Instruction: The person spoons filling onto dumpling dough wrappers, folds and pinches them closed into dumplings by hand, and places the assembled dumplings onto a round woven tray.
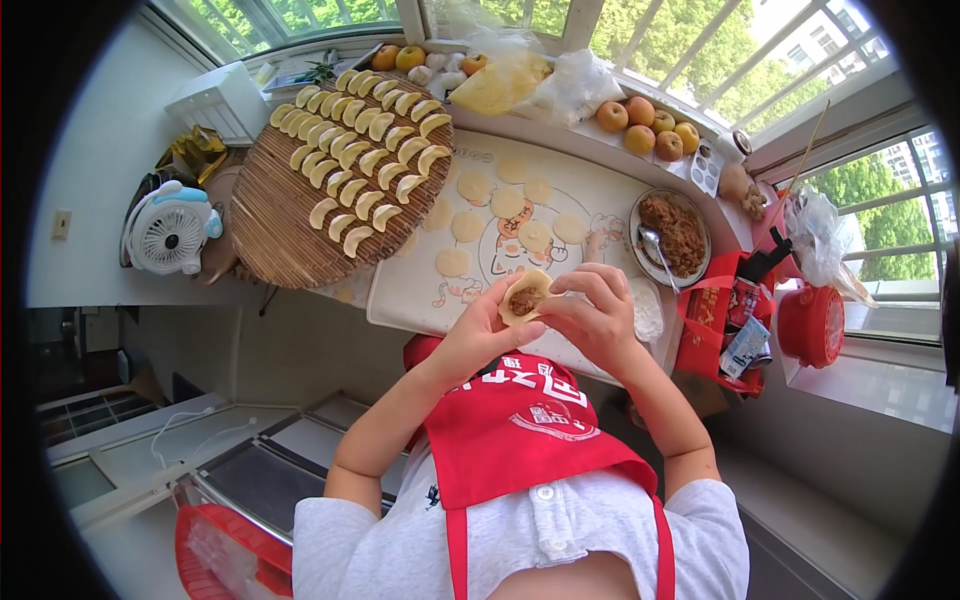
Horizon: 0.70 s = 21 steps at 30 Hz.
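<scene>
A round dough wrapper with brown filling (525,300) lies cupped in my left hand (484,326). My right hand (596,311) pinches the right edge of the wrapper with its fingertips. Beyond my hands, several flat dough rounds (453,262) are spread on a white mat (405,300) with cartoon cat drawings. To the right stands a bowl of minced filling (671,232) with a metal spoon (651,238) in it. White flour (645,311) sits just below the bowl. At the left, rows of folded dumplings (358,241) rest on a round slatted tray (277,247).
A small fan (171,231) stands left of the tray. Apples (640,139), plastic bags (577,86) and garlic (420,75) line the windowsill. A red gift bag (709,322) and a red container (811,326) are at the right.
</scene>
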Available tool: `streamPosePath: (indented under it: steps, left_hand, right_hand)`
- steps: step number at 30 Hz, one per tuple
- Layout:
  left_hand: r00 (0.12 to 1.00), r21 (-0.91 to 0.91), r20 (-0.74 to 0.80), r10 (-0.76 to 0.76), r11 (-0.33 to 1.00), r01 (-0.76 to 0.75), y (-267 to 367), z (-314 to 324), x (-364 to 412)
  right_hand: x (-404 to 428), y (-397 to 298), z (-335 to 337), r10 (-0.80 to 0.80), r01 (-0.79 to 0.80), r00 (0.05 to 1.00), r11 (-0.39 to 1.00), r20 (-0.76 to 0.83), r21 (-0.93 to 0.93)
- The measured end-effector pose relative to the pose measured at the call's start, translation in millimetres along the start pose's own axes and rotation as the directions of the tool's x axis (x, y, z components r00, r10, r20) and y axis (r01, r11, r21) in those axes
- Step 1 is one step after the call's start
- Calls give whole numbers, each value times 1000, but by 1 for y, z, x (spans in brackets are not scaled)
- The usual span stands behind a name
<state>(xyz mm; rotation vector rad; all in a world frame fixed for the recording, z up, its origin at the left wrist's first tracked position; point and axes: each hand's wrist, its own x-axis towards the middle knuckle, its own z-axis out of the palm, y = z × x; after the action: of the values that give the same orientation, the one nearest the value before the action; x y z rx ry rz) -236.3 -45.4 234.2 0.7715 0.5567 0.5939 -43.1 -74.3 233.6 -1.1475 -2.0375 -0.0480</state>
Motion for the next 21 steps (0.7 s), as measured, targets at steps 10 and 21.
streamPosePath:
  steps: [10,21]
  left_hand:
    - [955,418,-40,293,873,-250,-3,6,-6]
    - [965,446,-32,260,868,-219,8,14,-7]
  right_hand:
    - [30,-14,-16,180,-187,982,965,56,182]
    - [33,-14,-21,214,-233,972,937,100,260]
